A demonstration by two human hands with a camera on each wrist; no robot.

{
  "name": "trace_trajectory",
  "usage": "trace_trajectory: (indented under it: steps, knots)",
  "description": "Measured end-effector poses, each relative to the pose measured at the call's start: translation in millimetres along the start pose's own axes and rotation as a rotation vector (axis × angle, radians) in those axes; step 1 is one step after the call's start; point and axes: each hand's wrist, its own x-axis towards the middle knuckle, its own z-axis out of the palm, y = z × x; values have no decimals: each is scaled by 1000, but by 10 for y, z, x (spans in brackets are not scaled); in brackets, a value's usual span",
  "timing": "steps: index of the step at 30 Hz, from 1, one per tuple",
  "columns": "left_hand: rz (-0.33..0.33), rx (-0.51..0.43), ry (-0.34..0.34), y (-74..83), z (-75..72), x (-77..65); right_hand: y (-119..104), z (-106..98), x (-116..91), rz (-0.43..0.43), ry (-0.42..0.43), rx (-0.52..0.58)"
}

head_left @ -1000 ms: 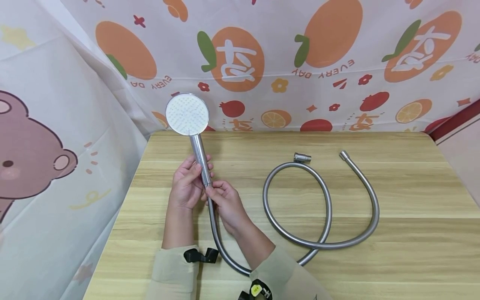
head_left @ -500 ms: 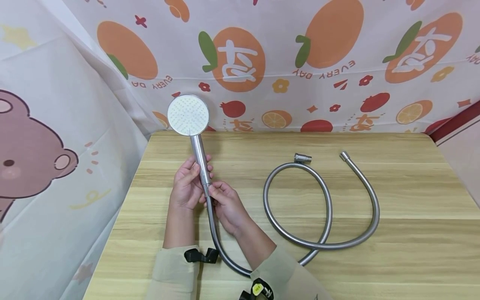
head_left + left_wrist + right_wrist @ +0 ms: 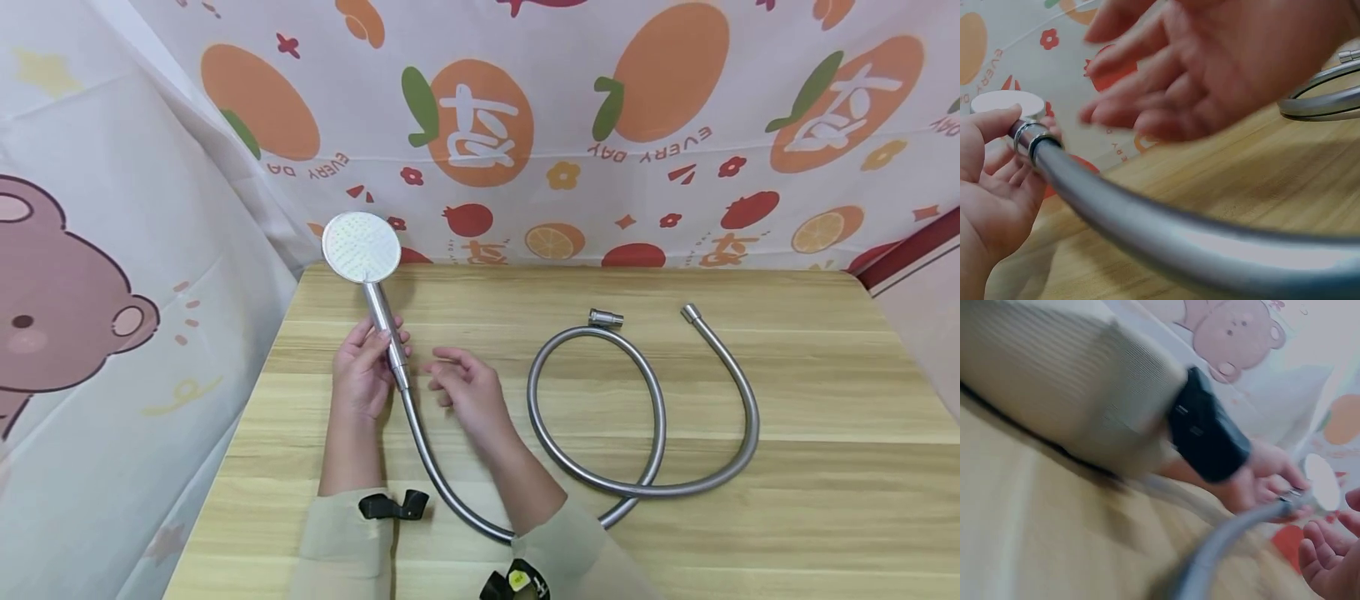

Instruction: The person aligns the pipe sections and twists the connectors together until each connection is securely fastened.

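Observation:
A silver shower head (image 3: pixel 362 247) with a round white spray face points up and away, its handle gripped by my left hand (image 3: pixel 362 371). The grey metal shower hose (image 3: pixel 431 462) joins the handle's lower end and curves down to the table. My right hand (image 3: pixel 474 396) hovers just right of the joint, fingers loosely bent, holding nothing. In the left wrist view the hose collar (image 3: pixel 1030 139) sits right below my left thumb, and my right hand (image 3: pixel 1210 75) is blurred and apart from it.
The hose loops across the wooden table (image 3: pixel 825 400), and its free end (image 3: pixel 690 312) lies toward the back right. A small metal connector (image 3: pixel 605 317) lies by the loop. A fruit-print curtain (image 3: pixel 570 100) hangs behind the table.
My right hand has let go of the hose joint and moved off to the right. My left hand has shifted slightly left and down with the shower head, which tilts further left.

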Motion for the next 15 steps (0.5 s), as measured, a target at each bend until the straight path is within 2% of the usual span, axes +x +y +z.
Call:
trace_trajectory:
  steps: [6,15]
  knots:
    - [67,165,166,-17,26,11,-180,-270,39,-78,88,-35]
    - [120,427,289,-85,3,67,-361,-740,53,-102,205,-38]
